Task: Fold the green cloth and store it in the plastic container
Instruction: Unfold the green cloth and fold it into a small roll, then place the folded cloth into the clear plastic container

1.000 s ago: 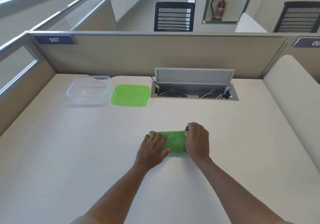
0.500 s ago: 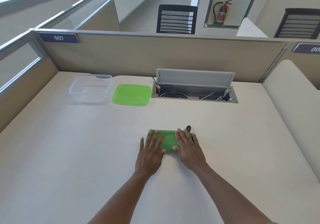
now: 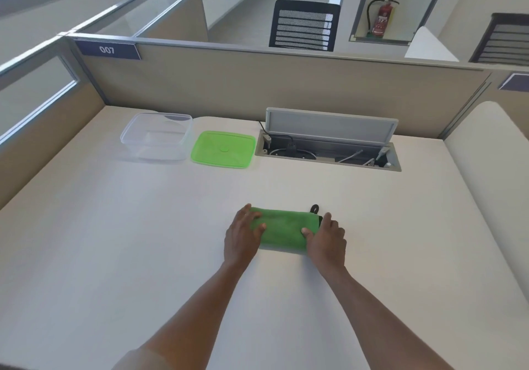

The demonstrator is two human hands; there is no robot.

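Observation:
The green cloth (image 3: 283, 229) lies folded into a compact rectangle on the white desk (image 3: 143, 241), its black hanging loop poking out at the far right corner. My left hand (image 3: 242, 235) clasps the cloth's left end, thumb on top. My right hand (image 3: 325, 238) clasps its right end the same way. The clear plastic container (image 3: 156, 136) stands open and empty at the back left of the desk. Its green lid (image 3: 223, 149) lies flat just to the right of it.
An open cable hatch (image 3: 329, 146) with its grey flap raised and cables inside sits at the back, right of the lid. Beige partition walls (image 3: 257, 83) close off the desk's back and left. A second desk surface (image 3: 492, 169) adjoins on the right.
Both hands were pressing flat on top of the cloth; they have slid apart to its two ends and now grip them. More of the cloth's middle shows.

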